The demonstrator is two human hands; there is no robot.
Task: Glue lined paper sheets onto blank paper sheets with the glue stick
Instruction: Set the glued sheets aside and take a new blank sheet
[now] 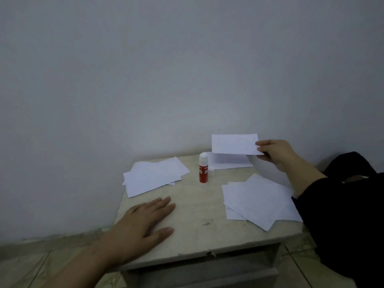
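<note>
Paper sheet (233,144), thin, rectangular: pinched at its edge by right hand (276,153), raised. Left hand (143,222): fingers straight, slightly apart, flat on mottled tabletop (199,217).

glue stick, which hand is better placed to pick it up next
Left, probably. The left hand lies flat and free on the table, while the right hand already has a paper sheet in its grip above the back pile. The glue stick stands upright between them.

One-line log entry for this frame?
right hand holds paper sheet aloft | left hand flat on table | glue stick upright, capped
</note>
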